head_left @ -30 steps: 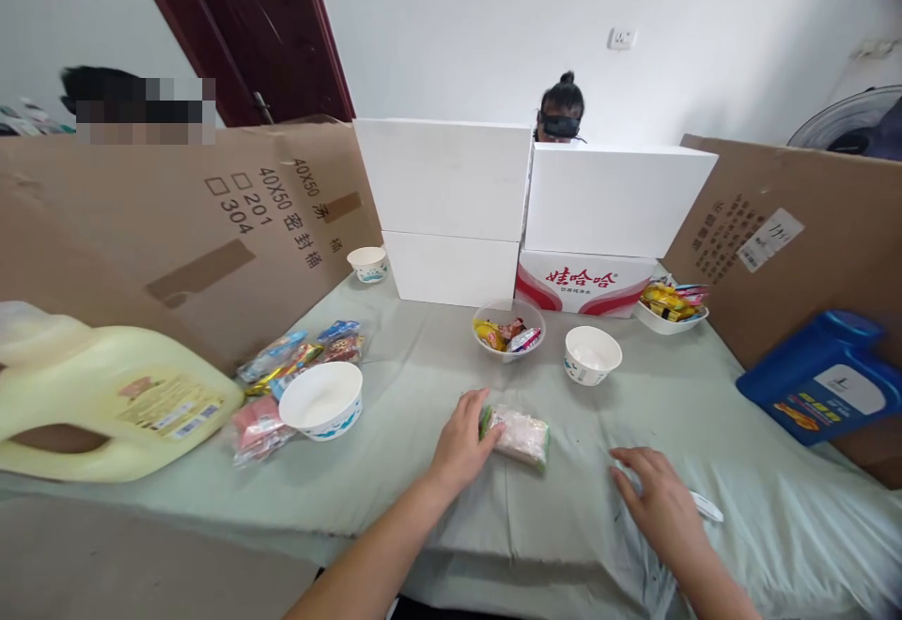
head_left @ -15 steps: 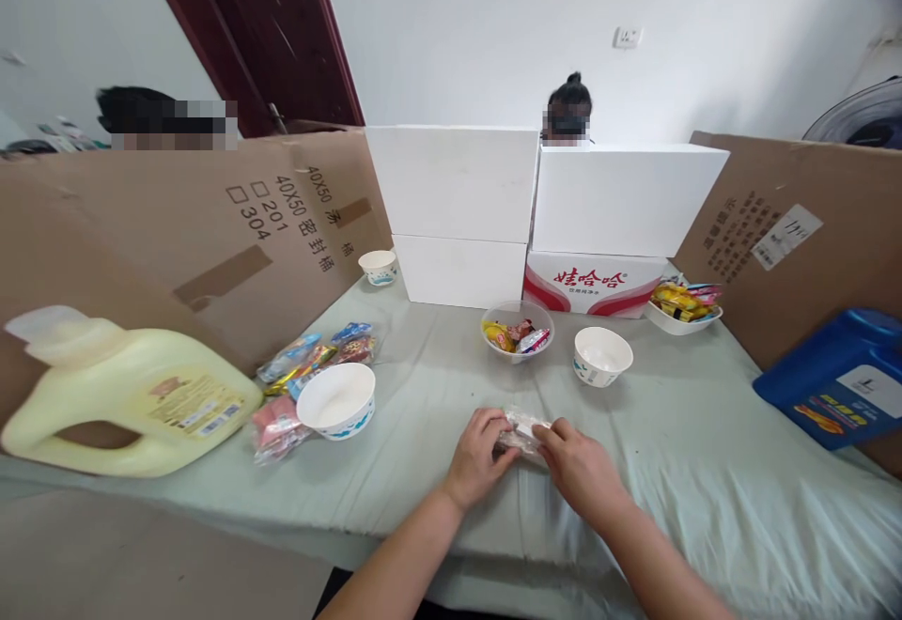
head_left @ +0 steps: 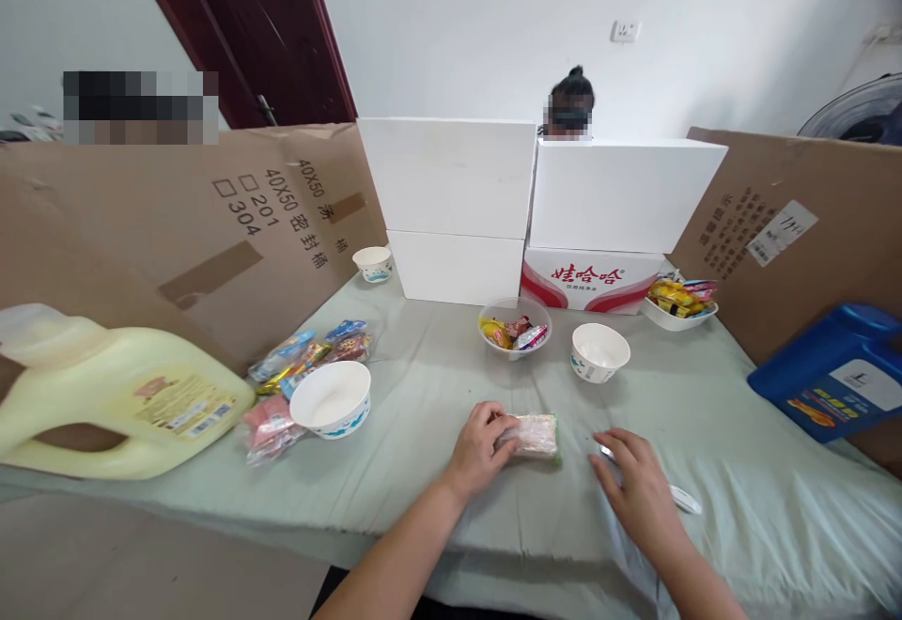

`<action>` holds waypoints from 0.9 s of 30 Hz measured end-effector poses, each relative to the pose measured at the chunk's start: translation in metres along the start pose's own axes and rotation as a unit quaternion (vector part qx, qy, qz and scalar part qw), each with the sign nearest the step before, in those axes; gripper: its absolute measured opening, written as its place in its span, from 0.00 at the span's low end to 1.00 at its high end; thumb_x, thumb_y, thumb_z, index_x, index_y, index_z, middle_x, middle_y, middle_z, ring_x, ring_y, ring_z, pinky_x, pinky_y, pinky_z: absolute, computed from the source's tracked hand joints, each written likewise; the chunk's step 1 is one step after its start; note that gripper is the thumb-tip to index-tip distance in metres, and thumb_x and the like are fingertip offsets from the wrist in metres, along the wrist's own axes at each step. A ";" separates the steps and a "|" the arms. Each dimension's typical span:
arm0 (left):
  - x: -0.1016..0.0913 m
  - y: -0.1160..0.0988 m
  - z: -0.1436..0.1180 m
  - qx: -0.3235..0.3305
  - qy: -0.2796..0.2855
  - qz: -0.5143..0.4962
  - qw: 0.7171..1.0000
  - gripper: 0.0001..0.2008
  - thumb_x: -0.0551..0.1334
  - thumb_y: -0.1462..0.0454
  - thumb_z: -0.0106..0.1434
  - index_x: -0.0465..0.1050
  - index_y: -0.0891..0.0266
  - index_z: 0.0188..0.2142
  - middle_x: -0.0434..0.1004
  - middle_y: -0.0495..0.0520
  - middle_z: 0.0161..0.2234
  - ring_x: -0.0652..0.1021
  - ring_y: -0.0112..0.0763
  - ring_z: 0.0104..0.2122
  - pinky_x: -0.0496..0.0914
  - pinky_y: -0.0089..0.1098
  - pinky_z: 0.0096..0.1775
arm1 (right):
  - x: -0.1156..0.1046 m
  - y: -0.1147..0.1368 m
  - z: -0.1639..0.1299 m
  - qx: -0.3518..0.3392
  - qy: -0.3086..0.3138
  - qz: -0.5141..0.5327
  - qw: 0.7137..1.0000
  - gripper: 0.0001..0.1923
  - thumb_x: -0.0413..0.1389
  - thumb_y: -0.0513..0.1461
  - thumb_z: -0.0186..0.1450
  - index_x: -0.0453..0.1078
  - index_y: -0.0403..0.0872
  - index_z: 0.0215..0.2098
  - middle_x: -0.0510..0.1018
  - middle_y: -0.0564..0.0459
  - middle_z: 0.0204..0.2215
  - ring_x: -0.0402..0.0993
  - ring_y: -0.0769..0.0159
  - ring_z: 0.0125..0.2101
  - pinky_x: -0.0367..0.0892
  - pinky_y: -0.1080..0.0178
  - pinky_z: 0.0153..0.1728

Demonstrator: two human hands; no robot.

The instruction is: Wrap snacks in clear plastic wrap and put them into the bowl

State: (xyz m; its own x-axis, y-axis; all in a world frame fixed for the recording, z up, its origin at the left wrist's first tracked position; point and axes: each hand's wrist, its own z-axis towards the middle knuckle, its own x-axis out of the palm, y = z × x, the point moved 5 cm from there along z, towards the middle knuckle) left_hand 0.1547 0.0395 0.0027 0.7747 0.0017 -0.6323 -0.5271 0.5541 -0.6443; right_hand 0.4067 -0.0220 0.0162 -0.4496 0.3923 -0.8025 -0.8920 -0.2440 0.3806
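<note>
A bench point(head_left: 437, 366) draped in a pale green cloth fills the lower half of the head view, walled in by large brown cardboard sheets point(head_left: 211, 216) on the left and right and by stacked white foam boxes point(head_left: 451, 178) at the far edge, one of them resting on a red-and-white printed carton point(head_left: 588, 280). Behind the boxes part of another person's head point(head_left: 570, 99) shows. A big pale yellow plastic jug point(head_left: 119, 395) with a handle lies on its side at the left edge of the bench, and a blue plastic jug point(head_left: 832, 366) lies against the cardboard on the right. Near the yellow jug sits a white paper bowl point(head_left: 331, 398), with a loose heap of coloured snack packets point(head_left: 296, 376) just behind and beside it. Further back stand a clear bowl of wrapped sweets point(head_left: 515, 327), a second white paper bowl point(head_left: 599, 351), a shallow white dish heaped with yellow packets point(head_left: 680, 305), and a small paper cup point(head_left: 373, 263) by the left cardboard. In the middle foreground the left hand point(head_left: 479, 446) grips one end of a small clear-wrapped snack packet with a green edge point(head_left: 539, 434), which lies flat on the cloth. The right hand point(head_left: 638, 488) rests open, palm down, on the cloth near the packet but apart from it, its fingers over a thin white utensil point(head_left: 685, 500) whose end pokes out to the right.
</note>
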 end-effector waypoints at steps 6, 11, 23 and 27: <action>-0.012 0.004 -0.001 -0.049 -0.072 -0.135 0.987 0.11 0.58 0.57 0.65 0.72 0.61 0.32 0.71 0.55 0.36 0.73 0.33 0.35 0.70 0.31 0.38 | 0.052 0.076 0.037 -0.033 0.052 0.101 0.993 0.17 0.54 0.44 0.65 0.69 0.51 0.51 0.74 0.47 0.43 0.73 0.58 0.42 0.70 0.57 0.42; -0.022 0.028 -0.006 -0.107 -0.185 -0.160 0.964 0.07 0.53 0.61 0.67 0.66 0.61 0.36 0.71 0.50 0.30 0.73 0.29 0.29 0.69 0.28 0.32 | 0.047 0.044 0.038 -0.008 0.004 0.115 0.993 0.14 0.45 0.42 0.70 0.71 0.48 0.36 0.74 0.50 0.33 0.73 0.65 0.34 0.69 0.62 0.38; -0.034 -0.019 -0.011 0.119 -0.214 0.067 0.967 0.11 0.55 0.69 0.62 0.70 0.60 0.43 0.73 0.56 0.43 0.71 0.40 0.47 0.64 0.42 0.50 | -0.008 0.018 0.011 -0.042 -0.100 0.046 0.993 0.10 0.48 0.39 0.68 0.68 0.49 0.45 0.74 0.47 0.40 0.70 0.58 0.44 0.67 0.55 0.45; -0.020 -0.029 -0.007 0.142 -0.113 0.154 0.971 0.19 0.57 0.61 0.65 0.65 0.62 0.55 0.72 0.61 0.50 0.67 0.47 0.53 0.61 0.45 0.52 | 0.015 0.050 0.027 -0.123 0.019 0.033 0.992 0.15 0.53 0.42 0.66 0.66 0.49 0.51 0.74 0.46 0.45 0.69 0.55 0.48 0.65 0.52 0.48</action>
State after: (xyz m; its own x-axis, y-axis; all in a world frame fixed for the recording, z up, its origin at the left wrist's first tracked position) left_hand 0.1518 0.0174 0.0314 0.6691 0.3698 -0.6447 -0.6539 0.7051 -0.2742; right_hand 0.3537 -0.0047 0.0357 -0.5006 0.3353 -0.7981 -0.8201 -0.4791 0.3131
